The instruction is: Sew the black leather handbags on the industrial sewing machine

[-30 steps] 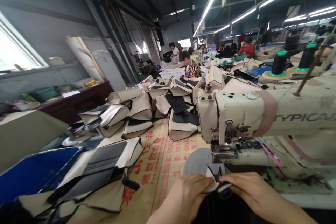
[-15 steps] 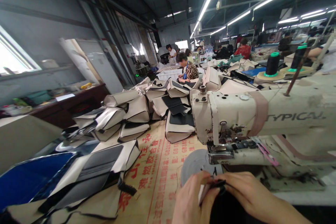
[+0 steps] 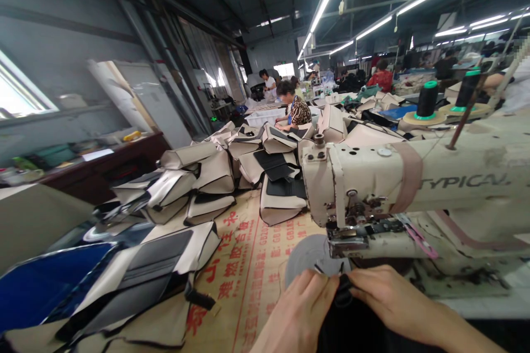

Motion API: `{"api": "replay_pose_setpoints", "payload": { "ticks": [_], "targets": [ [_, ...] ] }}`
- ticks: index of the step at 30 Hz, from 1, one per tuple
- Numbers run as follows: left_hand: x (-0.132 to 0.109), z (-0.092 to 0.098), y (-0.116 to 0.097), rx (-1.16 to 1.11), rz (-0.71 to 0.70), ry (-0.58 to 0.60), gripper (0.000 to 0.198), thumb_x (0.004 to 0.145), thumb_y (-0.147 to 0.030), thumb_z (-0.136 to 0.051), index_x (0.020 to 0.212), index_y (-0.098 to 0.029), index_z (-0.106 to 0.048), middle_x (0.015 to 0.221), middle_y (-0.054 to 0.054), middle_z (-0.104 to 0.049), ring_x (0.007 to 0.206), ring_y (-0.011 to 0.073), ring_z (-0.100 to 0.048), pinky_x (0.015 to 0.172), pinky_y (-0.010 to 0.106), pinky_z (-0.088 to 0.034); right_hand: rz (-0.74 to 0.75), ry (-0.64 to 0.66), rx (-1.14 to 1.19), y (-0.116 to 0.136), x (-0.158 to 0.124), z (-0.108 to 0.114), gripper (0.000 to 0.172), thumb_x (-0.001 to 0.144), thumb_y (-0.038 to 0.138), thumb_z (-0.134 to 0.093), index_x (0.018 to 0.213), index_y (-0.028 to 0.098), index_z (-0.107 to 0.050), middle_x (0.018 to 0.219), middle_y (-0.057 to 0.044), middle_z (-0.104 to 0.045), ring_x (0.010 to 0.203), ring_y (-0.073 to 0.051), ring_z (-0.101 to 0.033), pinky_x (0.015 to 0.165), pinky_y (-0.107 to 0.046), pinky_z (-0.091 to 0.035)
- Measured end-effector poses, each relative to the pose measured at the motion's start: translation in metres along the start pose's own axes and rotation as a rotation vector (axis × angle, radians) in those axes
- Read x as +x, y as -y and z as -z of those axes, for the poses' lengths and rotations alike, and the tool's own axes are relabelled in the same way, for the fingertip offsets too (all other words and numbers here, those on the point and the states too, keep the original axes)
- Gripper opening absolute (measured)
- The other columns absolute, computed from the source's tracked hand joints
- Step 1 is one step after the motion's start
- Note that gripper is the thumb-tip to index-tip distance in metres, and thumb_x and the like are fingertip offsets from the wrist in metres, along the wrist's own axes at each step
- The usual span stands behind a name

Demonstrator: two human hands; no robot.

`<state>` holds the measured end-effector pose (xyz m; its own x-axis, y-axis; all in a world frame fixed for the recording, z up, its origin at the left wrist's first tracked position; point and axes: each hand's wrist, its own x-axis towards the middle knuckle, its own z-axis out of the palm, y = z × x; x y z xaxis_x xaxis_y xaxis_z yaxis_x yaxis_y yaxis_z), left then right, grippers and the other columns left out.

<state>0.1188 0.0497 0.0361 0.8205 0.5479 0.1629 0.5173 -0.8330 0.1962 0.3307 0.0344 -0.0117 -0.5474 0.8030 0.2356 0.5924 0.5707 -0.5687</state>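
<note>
My left hand [image 3: 298, 311] and my right hand [image 3: 387, 298] meet at the bottom of the view, fingers closed on a piece of black fabric [image 3: 351, 322] just in front of the needle area. The cream sewing machine [image 3: 414, 182] marked TYPICAL stands right behind them, its presser foot [image 3: 345, 242] just above my fingertips. A grey round piece [image 3: 304, 256] lies under the machine head beside my left hand.
Piles of beige and black sewn covers [image 3: 215, 176] fill the cardboard-covered table [image 3: 248, 270]. A flat beige and black panel [image 3: 157, 270] and blue material [image 3: 45, 281] lie at left. Thread cones [image 3: 426, 100] stand behind the machine. Other people [image 3: 296, 107] work far back.
Both hands have shifted slightly and drawn the black fabric up toward the presser foot. The white edge seen between my fingers earlier is now hidden. The camera has drifted a little.
</note>
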Motion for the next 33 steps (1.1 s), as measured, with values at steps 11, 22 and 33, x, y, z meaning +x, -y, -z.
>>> {"api": "replay_pose_setpoints", "payload": {
  "ticks": [11, 22, 33],
  "targets": [
    [0.020, -0.006, 0.010, -0.058, 0.102, 0.041, 0.049, 0.077, -0.001, -0.036, 0.120, -0.023, -0.048, 0.115, 0.004, -0.055, 0.112, 0.0189, -0.045, 0.101, 0.035, -0.035, 0.199, -0.164, -0.369, -0.017, 0.006, -0.006, 0.040, 0.087, 0.004, -0.026, 0.119, 0.013, -0.048, 0.107, -0.009, -0.055, 0.099, -0.021, -0.052, 0.088, -0.037, -0.046],
    [-0.007, -0.048, 0.026, -0.704, 0.535, -0.095, 0.034, 0.090, -0.035, -0.037, 0.121, -0.031, -0.050, 0.128, -0.002, -0.050, 0.119, 0.0151, -0.043, 0.105, 0.031, -0.029, 0.075, -0.001, -0.173, -0.027, 0.022, -0.003, 0.023, 0.094, 0.016, -0.030, 0.093, 0.015, -0.053, 0.087, -0.005, -0.053, 0.084, -0.018, -0.049, 0.077, -0.032, -0.043],
    [0.038, -0.020, 0.041, -0.255, 0.591, -0.162, 0.029, 0.087, -0.032, -0.037, 0.070, -0.019, -0.057, 0.064, -0.001, -0.061, 0.060, 0.0122, -0.055, 0.055, 0.020, -0.034, -0.364, -0.348, 0.538, -0.012, 0.029, -0.050, 0.031, 0.090, 0.038, -0.038, 0.084, 0.018, -0.062, 0.081, -0.003, -0.061, 0.077, -0.018, -0.055, 0.075, -0.026, -0.042]
  ]
}}
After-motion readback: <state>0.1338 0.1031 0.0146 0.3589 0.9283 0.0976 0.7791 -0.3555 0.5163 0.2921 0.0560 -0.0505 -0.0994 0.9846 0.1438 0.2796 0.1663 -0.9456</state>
